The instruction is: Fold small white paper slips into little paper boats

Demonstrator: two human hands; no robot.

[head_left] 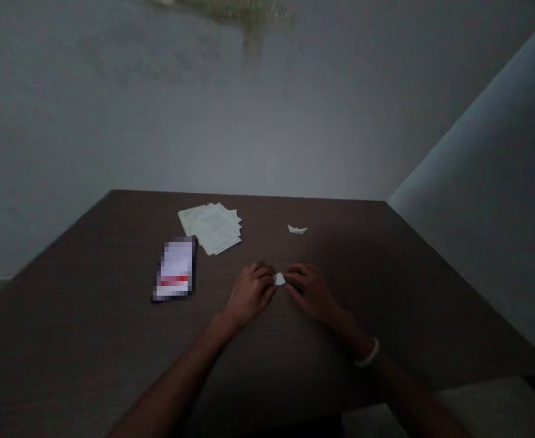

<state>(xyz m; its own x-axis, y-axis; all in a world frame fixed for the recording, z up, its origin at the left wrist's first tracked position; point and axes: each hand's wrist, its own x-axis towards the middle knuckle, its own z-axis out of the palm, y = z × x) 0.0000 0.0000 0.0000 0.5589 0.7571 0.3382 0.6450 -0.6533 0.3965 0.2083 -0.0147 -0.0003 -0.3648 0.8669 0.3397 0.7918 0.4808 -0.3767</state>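
Observation:
My left hand [250, 292] and my right hand [310, 291] meet at the middle of a dark brown table [89, 340]. Both pinch a small folded piece of white paper [279, 279] between their fingertips, low over the tabletop. The fingers of each hand are curled and pressed together on the paper. A pale bracelet [368, 353] sits on my right wrist. The light is dim and the folds of the paper cannot be made out.
A loose stack of white paper sheets [212, 227] lies at the back left of the table. A phone with a lit screen [174, 269] lies left of my hands. A small folded paper boat [297, 229] sits behind them. Grey walls stand behind and to the right.

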